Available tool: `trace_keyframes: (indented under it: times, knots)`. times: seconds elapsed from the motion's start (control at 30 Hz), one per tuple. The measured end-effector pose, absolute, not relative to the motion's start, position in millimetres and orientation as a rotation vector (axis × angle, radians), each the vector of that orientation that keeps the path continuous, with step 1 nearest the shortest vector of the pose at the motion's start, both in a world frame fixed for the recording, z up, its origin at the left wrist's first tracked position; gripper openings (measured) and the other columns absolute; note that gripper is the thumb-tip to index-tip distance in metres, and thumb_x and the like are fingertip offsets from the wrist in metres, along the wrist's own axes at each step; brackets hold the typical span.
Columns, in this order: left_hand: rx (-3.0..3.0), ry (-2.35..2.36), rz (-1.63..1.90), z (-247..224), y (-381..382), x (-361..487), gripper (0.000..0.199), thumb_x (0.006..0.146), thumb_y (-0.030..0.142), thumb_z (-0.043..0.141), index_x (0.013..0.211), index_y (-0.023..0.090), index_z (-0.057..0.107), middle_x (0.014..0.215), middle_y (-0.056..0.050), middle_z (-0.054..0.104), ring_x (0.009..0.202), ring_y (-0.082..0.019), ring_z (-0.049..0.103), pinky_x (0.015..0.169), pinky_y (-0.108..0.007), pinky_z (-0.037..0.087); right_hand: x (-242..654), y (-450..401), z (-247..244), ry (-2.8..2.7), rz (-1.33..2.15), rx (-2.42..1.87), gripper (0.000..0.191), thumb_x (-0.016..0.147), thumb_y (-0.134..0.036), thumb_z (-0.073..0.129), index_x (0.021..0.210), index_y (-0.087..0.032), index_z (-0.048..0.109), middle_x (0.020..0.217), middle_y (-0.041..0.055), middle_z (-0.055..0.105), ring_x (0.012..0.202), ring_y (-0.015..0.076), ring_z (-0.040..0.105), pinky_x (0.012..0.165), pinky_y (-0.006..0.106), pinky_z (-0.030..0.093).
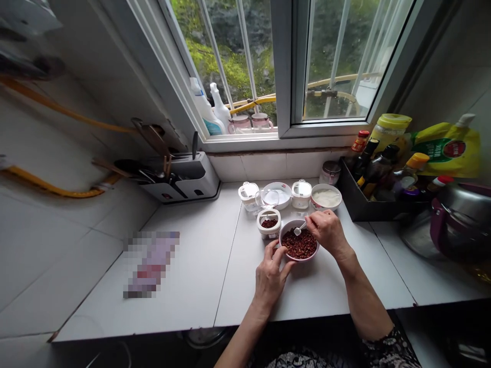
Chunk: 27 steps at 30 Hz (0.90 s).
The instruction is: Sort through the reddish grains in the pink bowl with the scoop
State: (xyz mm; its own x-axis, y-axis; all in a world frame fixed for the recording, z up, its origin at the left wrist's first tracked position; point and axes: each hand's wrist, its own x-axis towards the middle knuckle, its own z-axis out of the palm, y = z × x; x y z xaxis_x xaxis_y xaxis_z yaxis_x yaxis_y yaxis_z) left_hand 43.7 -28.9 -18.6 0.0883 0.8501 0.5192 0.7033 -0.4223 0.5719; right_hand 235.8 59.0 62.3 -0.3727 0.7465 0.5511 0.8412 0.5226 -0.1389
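Observation:
A bowl (pixel 301 246) of small reddish-brown dried grains, resembling Sichuan peppercorns, stands on the counter in front of me. My left hand (pixel 270 273) grips its left and near side, thumb and fingers against the rim. Over the bowl's far right edge, my right hand (pixel 326 232) pinches the handle of a small white spoon (pixel 298 231), whose scoop is at the grains. Just beyond my left fingers is a white-rimmed spice jar (pixel 269 232), with some of the same grains inside.
Behind the bowl stand two white-lidded jars (pixel 301 193) (pixel 249 194), a bowl of white powder (pixel 276 197) and another white-filled bowl (pixel 326 198). A bottle box (pixel 379 209) and metal kettle (pixel 418 225) stand right. A utensil holder (pixel 192 179) and blurred packet (pixel 153 263) lie left.

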Motion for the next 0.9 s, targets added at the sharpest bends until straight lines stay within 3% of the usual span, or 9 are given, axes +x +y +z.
trace_keyframes:
  times: [0.23, 0.47, 0.9]
  knots:
    - [2.194, 1.544, 1.283, -17.0, -35.9, 45.6, 0.039, 0.093, 0.019, 0.058, 0.131, 0.025, 0.05, 0.125, -0.01, 0.056, 0.109, -0.022, 0.066, 0.081, -0.032, 0.062, 225.0, 55.0, 58.1, -2.285, -0.114, -1.251, 0.039, 0.099, -0.025, 0.042, 0.064, -0.018, 0.058, 0.059, 0.0025, 0.061, 0.056, 0.0139, 0.046, 0.072, 0.03, 0.03]
    - [2.395, 1.607, 1.269, -11.6, -49.5, 37.7, 0.043, 0.098, 0.013, 0.046, 0.139, 0.024, 0.048, 0.109, -0.009, 0.064, 0.093, -0.017, 0.069, 0.075, -0.023, 0.058, 229.4, 56.9, 62.4, -2.214, -0.248, -1.292, 0.042, 0.1, -0.025, 0.038, 0.063, -0.018, 0.058, 0.06, 0.0038, 0.061, 0.057, 0.0147, 0.046, 0.073, 0.031, 0.029]
    - [2.719, 1.245, 1.195, -12.9, -41.1, 19.7, 0.062, 0.098, 0.006, 0.041, 0.156, 0.016, 0.023, 0.115, -0.014, 0.067, 0.106, -0.02, 0.067, 0.088, -0.028, 0.058, 227.4, 57.9, 58.5, -2.16, -0.126, -1.277, 0.04, 0.099, -0.025, 0.042, 0.062, -0.018, 0.055, 0.06, 0.003, 0.061, 0.056, 0.0136, 0.048, 0.073, 0.03, 0.032]
